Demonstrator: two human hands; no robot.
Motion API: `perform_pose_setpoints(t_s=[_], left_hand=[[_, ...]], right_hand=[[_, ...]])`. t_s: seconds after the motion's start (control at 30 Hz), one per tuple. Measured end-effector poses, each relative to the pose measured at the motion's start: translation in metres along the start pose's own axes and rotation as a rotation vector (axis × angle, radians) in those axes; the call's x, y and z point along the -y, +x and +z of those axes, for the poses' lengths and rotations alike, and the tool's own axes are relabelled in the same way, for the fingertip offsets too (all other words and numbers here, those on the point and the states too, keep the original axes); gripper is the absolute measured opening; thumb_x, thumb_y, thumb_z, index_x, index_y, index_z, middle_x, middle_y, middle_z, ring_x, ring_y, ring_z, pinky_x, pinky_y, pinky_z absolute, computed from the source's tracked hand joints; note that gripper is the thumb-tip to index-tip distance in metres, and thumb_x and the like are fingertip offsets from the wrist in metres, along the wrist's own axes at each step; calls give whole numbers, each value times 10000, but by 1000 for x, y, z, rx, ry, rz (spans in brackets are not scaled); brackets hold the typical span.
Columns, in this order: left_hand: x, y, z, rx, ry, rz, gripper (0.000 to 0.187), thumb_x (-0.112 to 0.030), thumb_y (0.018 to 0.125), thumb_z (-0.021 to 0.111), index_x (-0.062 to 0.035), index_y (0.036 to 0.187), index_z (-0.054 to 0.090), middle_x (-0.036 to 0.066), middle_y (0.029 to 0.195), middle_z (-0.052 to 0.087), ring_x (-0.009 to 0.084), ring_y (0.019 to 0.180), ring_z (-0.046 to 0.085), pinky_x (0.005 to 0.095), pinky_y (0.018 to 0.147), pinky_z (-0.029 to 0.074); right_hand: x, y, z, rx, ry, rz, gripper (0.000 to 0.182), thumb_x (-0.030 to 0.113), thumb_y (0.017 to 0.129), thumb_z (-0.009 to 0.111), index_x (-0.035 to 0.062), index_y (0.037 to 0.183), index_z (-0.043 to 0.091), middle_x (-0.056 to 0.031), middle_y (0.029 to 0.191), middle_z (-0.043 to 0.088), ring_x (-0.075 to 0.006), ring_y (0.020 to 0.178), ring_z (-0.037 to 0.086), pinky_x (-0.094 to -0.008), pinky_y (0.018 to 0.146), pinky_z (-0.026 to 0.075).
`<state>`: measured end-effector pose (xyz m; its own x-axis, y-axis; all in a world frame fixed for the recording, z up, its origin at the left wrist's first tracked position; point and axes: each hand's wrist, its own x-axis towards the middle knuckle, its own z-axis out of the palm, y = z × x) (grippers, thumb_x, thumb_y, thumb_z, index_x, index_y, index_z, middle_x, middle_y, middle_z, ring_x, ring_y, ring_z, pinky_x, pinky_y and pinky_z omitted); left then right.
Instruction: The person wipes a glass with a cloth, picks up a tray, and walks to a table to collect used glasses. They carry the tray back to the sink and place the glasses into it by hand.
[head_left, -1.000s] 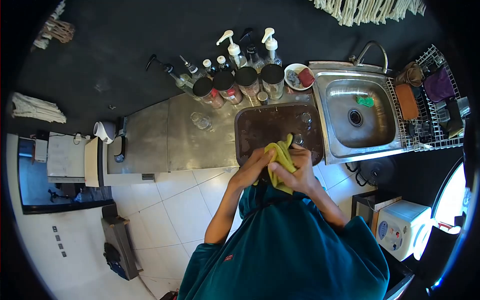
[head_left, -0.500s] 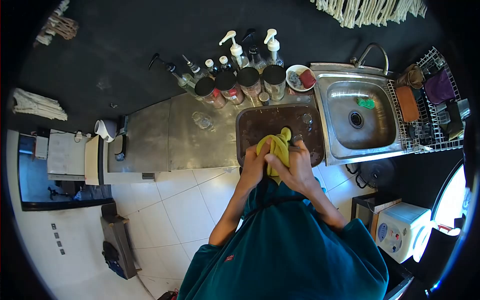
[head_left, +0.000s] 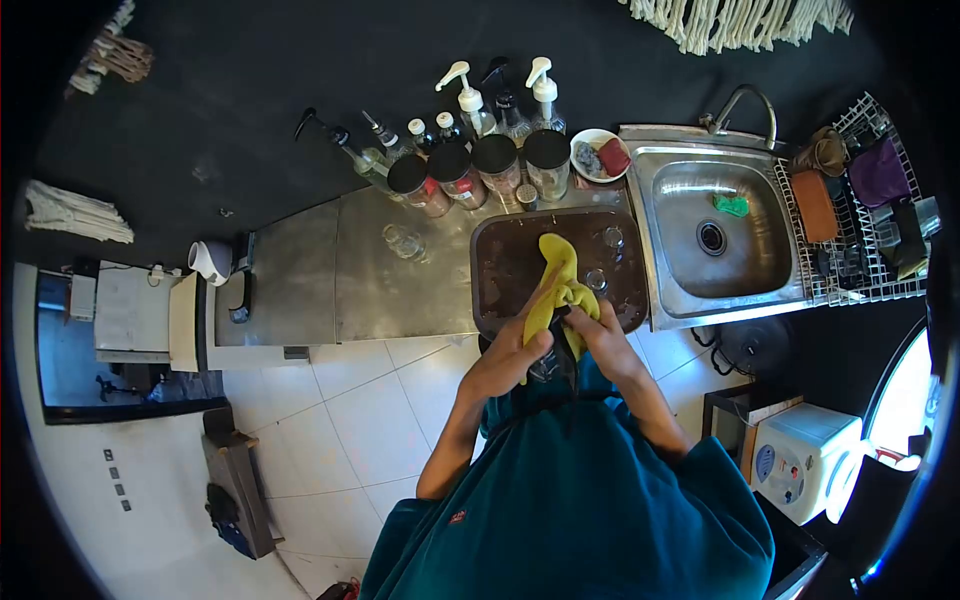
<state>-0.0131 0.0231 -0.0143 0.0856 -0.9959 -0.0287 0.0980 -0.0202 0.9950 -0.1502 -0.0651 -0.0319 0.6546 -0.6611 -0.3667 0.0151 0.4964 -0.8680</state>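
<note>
Both hands are at the near edge of a brown tray (head_left: 500,312), in front of my body. A yellow cloth (head_left: 560,262) is bunched between them, one end sticking up over the tray. My left hand (head_left: 508,362) is closed round the cloth's left side. From the other side my right hand (head_left: 607,350) grips it, thumb pointing inward. Under the cloth, by my left thumb, a clear glass vessel (head_left: 545,368) with something dark beside it shows in part; its kind is hard to make out. Small clear glasses (head_left: 613,237) stand on the tray.
Dark-lidded jars (head_left: 495,155) and pump bottles (head_left: 468,95) line the wall. A clear glass jar (head_left: 405,242) lies on the steel counter (head_left: 375,300). To the right are a bowl (head_left: 590,170), a sink (head_left: 690,275) with a green sponge (head_left: 731,205), and a wire dish rack (head_left: 850,285).
My hands have drawn slightly closer to my body and parted a little. The cloth has opened out from a tight bunch, and the clear glass vessel now shows beneath it.
</note>
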Motion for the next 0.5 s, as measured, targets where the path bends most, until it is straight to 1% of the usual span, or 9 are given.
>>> perform_pose_setpoints(t_s=[0.07, 0.1, 0.13, 0.2, 0.23, 0.33, 0.4, 0.47, 0.5], left_hand=[[-6, -4, 7, -88, 38, 25, 665, -476, 936, 473, 32, 1359, 394, 141, 1315, 489, 187, 1205, 440, 315, 1035, 313], [3, -3, 11, -257, -8, 66, 518, -384, 936, 514, 42, 1231, 527, 120, 1146, 594, 161, 1057, 522, 290, 935, 385], [4, -2, 13, -256, -11, 62, 518, -384, 936, 514, 42, 1231, 527, 120, 1146, 594, 161, 1057, 522, 290, 935, 385], [3, 2, 12, -440, -36, 95, 423, -335, 943, 502, 58, 1047, 622, 67, 934, 633, 113, 867, 547, 254, 790, 422], [27, 0, -1, -473, -56, 130, 412, -316, 951, 493, 41, 815, 645, 4, 749, 600, 64, 684, 503, 222, 616, 390], [14, 8, 1, -697, -35, 91, 432, -304, 962, 483, 5, 684, 601, -35, 655, 538, 37, 596, 440, 218, 527, 336], [1, 16, 1, -702, -70, 68, 444, -330, 962, 477, -10, 678, 595, -37, 643, 513, 43, 585, 430, 228, 521, 335], [-8, 25, -3, -718, -137, 34, 468, -381, 962, 465, -39, 665, 582, -40, 617, 462, 56, 565, 408, 247, 508, 333], [-6, 26, -10, -661, -27, -8, 488, -406, 973, 421, -4, 793, 630, 18, 746, 585, 84, 675, 521, 229, 582, 388]], right_hand=[[-2, 2, 6, -109, 102, 93, 289, 185, 904, 582, -30, 1094, 546, -39, 926, 598, -108, 842, 562, -263, 742, 464], [-1, 1, 8, -98, 166, 93, 309, 178, 905, 580, -26, 1129, 520, -36, 943, 591, -105, 847, 557, -253, 748, 460], [0, 0, 10, -88, 227, 94, 333, 171, 907, 579, -23, 1164, 495, -33, 960, 584, -103, 853, 552, -244, 755, 456], [8, -3, 15, -71, 198, 18, 315, 196, 903, 599, -20, 1122, 530, -17, 934, 588, -91, 833, 551, -243, 744, 457], [15, -3, 14, 37, 156, 7, 309, 202, 900, 608, -16, 1111, 543, -17, 937, 593, -85, 835, 550, -243, 746, 457], [23, 1, 5, 208, 14, -5, 291, 198, 894, 629, -5, 1097, 579, -11, 950, 611, -67, 847, 546, -241, 755, 456], [41, -5, 10, 397, -48, -82, 311, 181, 895, 631, 1, 1140, 569, -10, 976, 613, -67, 875, 544, -235, 768, 451], [32, 2, 12, 375, -23, -125, 337, 175, 895, 631, 1, 1173, 555, -3, 983, 611, -68, 896, 543, -232, 782, 447], [24, 8, 10, 331, 3, -155, 330, 170, 898, 625, 1, 1173, 555, -3, 988, 611, -67, 904, 542, -231, 788, 445]])
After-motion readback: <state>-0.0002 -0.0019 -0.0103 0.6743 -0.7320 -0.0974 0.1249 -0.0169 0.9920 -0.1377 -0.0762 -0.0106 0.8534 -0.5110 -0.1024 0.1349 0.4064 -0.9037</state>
